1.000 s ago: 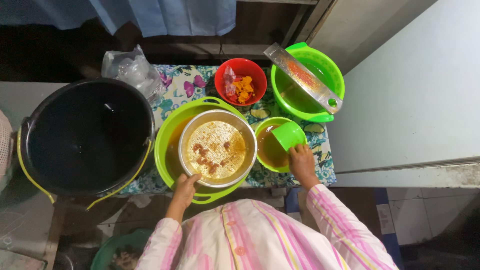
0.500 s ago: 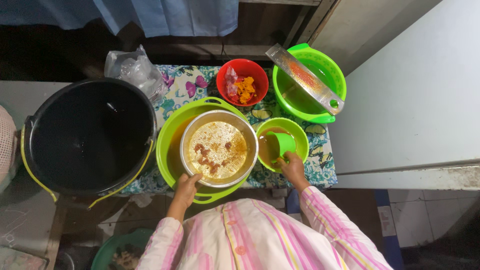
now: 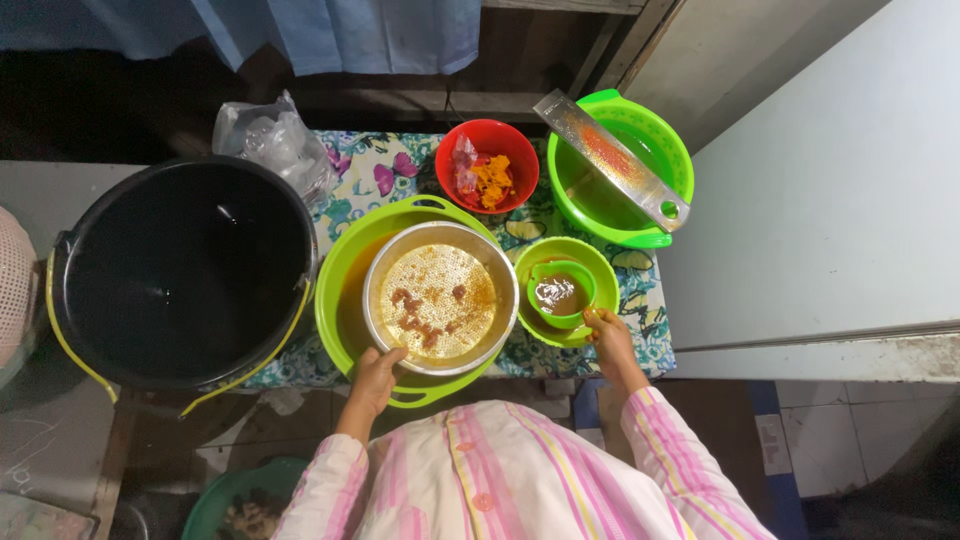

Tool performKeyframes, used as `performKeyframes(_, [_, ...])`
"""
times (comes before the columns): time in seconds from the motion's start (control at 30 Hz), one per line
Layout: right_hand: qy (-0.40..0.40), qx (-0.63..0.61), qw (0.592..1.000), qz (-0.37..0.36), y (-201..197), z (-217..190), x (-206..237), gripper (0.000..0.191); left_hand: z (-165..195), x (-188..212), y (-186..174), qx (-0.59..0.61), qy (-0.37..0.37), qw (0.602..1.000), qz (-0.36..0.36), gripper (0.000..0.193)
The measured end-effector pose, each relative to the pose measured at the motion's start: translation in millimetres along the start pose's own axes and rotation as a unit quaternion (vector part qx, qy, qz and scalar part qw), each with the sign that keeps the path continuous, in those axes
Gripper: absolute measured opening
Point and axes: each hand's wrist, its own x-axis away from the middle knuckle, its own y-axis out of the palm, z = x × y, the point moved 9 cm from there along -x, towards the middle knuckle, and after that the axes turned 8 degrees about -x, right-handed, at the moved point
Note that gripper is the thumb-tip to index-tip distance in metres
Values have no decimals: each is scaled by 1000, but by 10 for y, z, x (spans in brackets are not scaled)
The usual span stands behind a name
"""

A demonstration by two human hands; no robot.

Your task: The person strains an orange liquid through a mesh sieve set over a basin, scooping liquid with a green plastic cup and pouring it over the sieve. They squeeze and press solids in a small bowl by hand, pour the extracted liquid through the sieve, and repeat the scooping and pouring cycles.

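Note:
My left hand [image 3: 374, 378] grips the near rim of a round metal strainer [image 3: 440, 297] that sits in a large green basin [image 3: 341, 300]; brown bits lie on the strainer's mesh. My right hand [image 3: 608, 338] holds the handle of a small green scoop cup [image 3: 562, 294] filled with brown liquid. The cup is upright inside a small green bowl [image 3: 600, 262] to the right of the basin.
A big black bucket [image 3: 180, 270] with water stands at the left. Behind are a red bowl [image 3: 488, 165] with orange and pink pieces, a green bowl [image 3: 620, 170] with a metal grater [image 3: 610, 160] across it, and a plastic bag [image 3: 270, 140]. A white wall is at the right.
The green scoop cup, tilted above the small bowl a second ago, has come down into the bowl and now sits upright with brown liquid. My left hand stayed on the strainer.

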Motion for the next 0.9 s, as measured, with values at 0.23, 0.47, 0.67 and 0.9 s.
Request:
performKeyframes(0.23, [-49,8,999,-20,-80,-214,10,11,-5,-30,11,13,8,1000,-3,36])
performKeyframes(0.47, [-140,134,980,-40,209,-514,117,27,-5,-27,10,1,1,1000,9,35])
performKeyframes(0.67, [-255,318,913,-7,552,-713,254,28,-10,-28,40,14,-4,1000,9,32])
performKeyframes(0.9, [-353,379,855,-36,1025,-877,485,31,-5,-34,37,-2,-6,1000,12,32])
